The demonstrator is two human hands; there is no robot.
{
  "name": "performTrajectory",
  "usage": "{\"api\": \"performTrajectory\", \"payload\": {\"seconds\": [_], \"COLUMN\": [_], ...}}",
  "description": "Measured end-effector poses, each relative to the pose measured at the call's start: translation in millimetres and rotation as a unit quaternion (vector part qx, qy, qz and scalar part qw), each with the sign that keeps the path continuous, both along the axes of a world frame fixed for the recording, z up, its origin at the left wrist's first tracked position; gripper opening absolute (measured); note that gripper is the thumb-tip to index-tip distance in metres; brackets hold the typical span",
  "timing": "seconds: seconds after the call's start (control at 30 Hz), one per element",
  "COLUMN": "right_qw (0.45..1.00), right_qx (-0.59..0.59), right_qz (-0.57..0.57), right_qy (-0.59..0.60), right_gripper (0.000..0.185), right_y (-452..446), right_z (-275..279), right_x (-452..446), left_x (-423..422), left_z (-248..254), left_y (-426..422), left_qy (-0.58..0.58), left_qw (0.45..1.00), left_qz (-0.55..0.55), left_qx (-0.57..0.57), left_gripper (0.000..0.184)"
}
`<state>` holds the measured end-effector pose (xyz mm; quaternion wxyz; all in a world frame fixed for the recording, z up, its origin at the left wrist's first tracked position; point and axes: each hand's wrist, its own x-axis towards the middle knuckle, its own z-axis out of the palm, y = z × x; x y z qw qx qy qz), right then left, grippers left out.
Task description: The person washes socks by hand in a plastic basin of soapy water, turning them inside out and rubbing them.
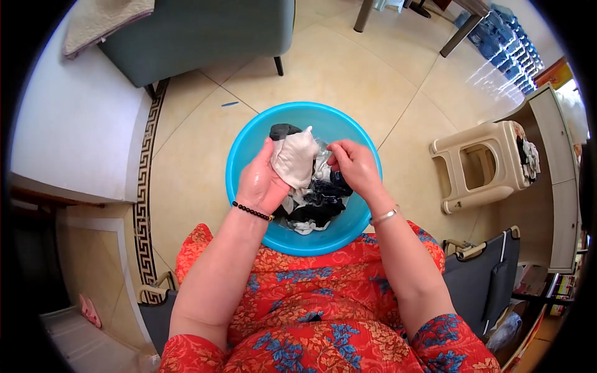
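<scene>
A wet white cloth [295, 158] with a dark grey part at its top lies across the palm and fingers of my left hand [261, 179], above the blue basin [249, 140]. My left thumb presses on the cloth's edge. Just right of it is my right hand [356, 165], over the basin's right side, with its fingers curled together; whether anything is between them is too small to tell. Below both hands, black and white wet clothes [317, 210] lie in the basin.
A beige plastic stool [482, 163] stands at the right with cloths on it, beside a cabinet [546, 217]. A grey-green sofa [205, 37] is at the upper left. Packs of water bottles [500, 46] stand at the upper right. A dark folding chair [476, 286] is at the lower right.
</scene>
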<state>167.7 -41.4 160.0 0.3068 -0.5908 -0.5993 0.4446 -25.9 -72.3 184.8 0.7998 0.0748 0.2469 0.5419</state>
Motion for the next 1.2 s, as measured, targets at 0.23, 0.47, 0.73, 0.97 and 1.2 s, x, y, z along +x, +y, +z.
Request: {"api": "performTrajectory", "payload": {"seconds": [0.23, 0.47, 0.73, 0.97, 1.2], "right_qw": [0.953, 0.825, 0.846, 0.807, 0.908], "right_qx": [0.067, -0.041, -0.088, -0.435, -0.346], "right_qz": [0.038, 0.203, 0.251, -0.189, -0.024], "right_qy": [-0.293, -0.526, -0.463, 0.352, 0.236], "right_gripper": [0.054, 0.06, 0.067, 0.078, 0.082], "right_y": [35, 13, 50, 46, 30], "right_z": [-78, -134, -88, -126, -37], "right_x": [-19, -58, -30, 2, 4], "left_x": [-16, -37, -55, -48, -46], "left_z": [8, 2, 10, 11, -6], "left_y": [-8, -9, -10, -10, -4], "left_qy": [0.059, 0.109, 0.074, 0.028, 0.009], "left_qw": [0.994, 0.989, 0.994, 0.996, 0.997], "left_qz": [0.038, 0.1, 0.081, 0.077, 0.08], "left_qx": [0.085, 0.018, 0.01, -0.019, -0.012], "left_gripper": [0.038, 0.038, 0.038, 0.042, 0.043]}}
